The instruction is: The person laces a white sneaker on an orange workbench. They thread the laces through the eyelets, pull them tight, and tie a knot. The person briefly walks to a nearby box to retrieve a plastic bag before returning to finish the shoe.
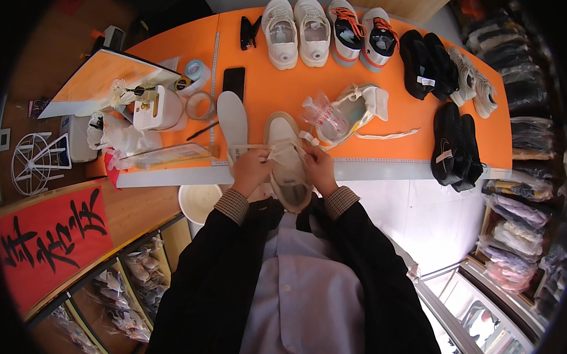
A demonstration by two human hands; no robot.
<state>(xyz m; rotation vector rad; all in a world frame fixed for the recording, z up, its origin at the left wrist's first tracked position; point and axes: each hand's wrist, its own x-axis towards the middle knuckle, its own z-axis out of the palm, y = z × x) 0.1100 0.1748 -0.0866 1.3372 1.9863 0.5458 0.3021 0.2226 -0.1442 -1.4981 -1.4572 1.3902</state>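
Observation:
A cream canvas shoe [288,171] lies with its toe pointing away from me, at the near edge of the orange table. At its left side, my left hand [253,169] is closed with the fingertips pinching the pale shoelace [276,149]. My right hand [319,168] is closed at the shoe's right side, its fingers also on the lacing. A grey-white insole [233,115] lies just left of the shoe. To the right rests its open-laced mate [356,114], with clear crumpled plastic [324,115] at its opening and a loose lace trailing right.
Along the far side stand white sneakers [296,32], orange-laced sneakers [362,35] and black shoes [421,66]. Left are a phone [234,83], a stapler [248,33], a tape roll [200,106], a pen [202,130] and a white box [160,110]. Bagged goods fill shelves at right.

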